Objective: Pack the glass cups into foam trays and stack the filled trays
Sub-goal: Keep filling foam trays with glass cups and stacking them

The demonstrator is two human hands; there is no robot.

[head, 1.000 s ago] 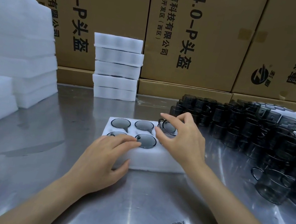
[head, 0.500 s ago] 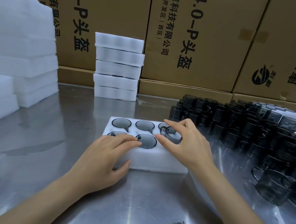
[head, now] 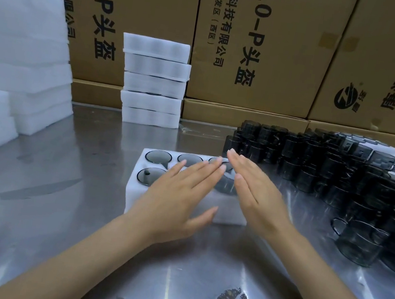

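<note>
1. A white foam tray [head: 133, 191] sits on the steel table [head: 55, 205] right in front of the person, with dark glass cups [head: 158, 156] sunk into its round pockets.
2. The left hand [head: 176, 197] lies flat over the tray's near middle, fingers straight and together, pointing toward one o'clock. It grips nothing; whether the palm actually presses on the cups beneath I cannot tell.
3. The right hand [head: 254, 193] is flat too, fingers straight, pointing toward eleven o'clock over the tray's right end. It holds nothing either.
4. The two sets of fingertips nearly meet above the far right pocket.
5. Loose cups [head: 329, 169] crowd the table from one to three o'clock, packed close together, dark and see-through.
6. At twelve o'clock, well behind the tray, stands a stack of trays [head: 154, 81], five high.
7. At nine to ten o'clock rise bigger piles of white foam [head: 20, 59].
8. Brown cardboard boxes [head: 258, 43] with black printed lettering wall off the back.
</note>
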